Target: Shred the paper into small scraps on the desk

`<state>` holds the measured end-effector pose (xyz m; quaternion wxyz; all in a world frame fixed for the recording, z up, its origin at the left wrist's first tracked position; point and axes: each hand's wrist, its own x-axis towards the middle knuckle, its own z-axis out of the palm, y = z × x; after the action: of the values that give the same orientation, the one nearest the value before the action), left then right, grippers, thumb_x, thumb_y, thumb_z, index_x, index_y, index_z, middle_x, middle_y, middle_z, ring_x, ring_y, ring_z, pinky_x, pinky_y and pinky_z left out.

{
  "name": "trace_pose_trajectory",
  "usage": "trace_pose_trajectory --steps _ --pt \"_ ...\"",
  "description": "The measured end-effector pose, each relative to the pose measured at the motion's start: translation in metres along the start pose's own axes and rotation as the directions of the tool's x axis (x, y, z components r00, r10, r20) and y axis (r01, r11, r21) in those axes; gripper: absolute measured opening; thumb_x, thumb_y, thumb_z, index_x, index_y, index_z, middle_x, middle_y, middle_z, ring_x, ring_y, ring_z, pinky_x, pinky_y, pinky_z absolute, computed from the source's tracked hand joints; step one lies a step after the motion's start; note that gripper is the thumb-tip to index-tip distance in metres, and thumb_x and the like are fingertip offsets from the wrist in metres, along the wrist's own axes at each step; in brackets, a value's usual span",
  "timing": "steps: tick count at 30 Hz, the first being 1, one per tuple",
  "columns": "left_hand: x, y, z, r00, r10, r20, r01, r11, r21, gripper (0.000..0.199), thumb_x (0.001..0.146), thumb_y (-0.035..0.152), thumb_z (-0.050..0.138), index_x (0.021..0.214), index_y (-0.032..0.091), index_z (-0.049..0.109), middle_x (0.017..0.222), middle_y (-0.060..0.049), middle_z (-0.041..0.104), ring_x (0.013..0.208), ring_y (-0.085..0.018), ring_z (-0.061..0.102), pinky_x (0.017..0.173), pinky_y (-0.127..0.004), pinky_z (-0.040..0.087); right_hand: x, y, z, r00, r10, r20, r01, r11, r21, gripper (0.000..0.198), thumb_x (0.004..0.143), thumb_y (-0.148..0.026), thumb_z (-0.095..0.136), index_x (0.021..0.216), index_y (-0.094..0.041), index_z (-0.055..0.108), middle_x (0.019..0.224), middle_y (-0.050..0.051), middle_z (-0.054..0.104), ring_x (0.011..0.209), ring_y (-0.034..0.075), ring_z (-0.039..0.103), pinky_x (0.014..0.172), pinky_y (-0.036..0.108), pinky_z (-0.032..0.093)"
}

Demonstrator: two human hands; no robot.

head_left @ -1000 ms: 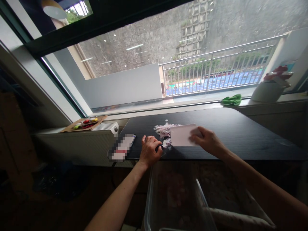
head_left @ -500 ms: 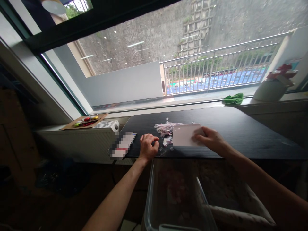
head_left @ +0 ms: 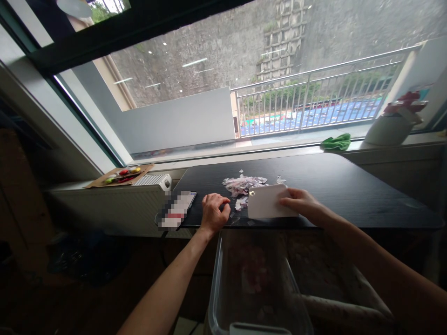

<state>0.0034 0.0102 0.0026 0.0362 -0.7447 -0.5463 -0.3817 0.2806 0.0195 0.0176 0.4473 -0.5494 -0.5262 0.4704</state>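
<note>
My right hand (head_left: 303, 203) grips the right end of a flat white card (head_left: 267, 203) with rounded corners and a small hole at its upper left. The card stands tilted over the dark table (head_left: 352, 195), covering part of a heap of pale pinkish paper scraps (head_left: 244, 185). A smaller clump of scraps (head_left: 241, 203) lies beside its left edge. Left of that clump, my left hand (head_left: 214, 213) rests on the table near the front edge. Its fingers are loosely curled, thumb apart from the forefinger, with nothing visible between them.
Below the table's front edge stands a clear plastic bin (head_left: 218, 279), its dim contents hard to make out. A phone (head_left: 179, 209) lies at the table's left end beside a radiator (head_left: 115, 204). A green cloth (head_left: 337, 142) and a white container (head_left: 391, 129) are on the windowsill.
My right hand has drawn the white card slightly toward me and left, showing a few scraps behind it. My left hand has stayed in place on the table.
</note>
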Motion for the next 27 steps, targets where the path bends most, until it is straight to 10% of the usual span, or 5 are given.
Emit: trace_pose_trajectory --steps 27 --pt "0.0 0.001 -0.001 1.0 -0.004 0.008 0.004 1.0 0.003 0.016 0.075 0.019 0.055 0.08 0.022 0.07 0.089 -0.004 0.07 0.102 -0.024 0.058 0.101 -0.045 0.037 -0.005 -0.01 0.01 0.998 0.049 0.031 -0.051 0.995 0.086 0.014 0.059 -0.017 0.069 0.073 -0.018 0.071 0.069 0.003 0.073 0.062 0.018 0.067 0.059 0.028 0.055"
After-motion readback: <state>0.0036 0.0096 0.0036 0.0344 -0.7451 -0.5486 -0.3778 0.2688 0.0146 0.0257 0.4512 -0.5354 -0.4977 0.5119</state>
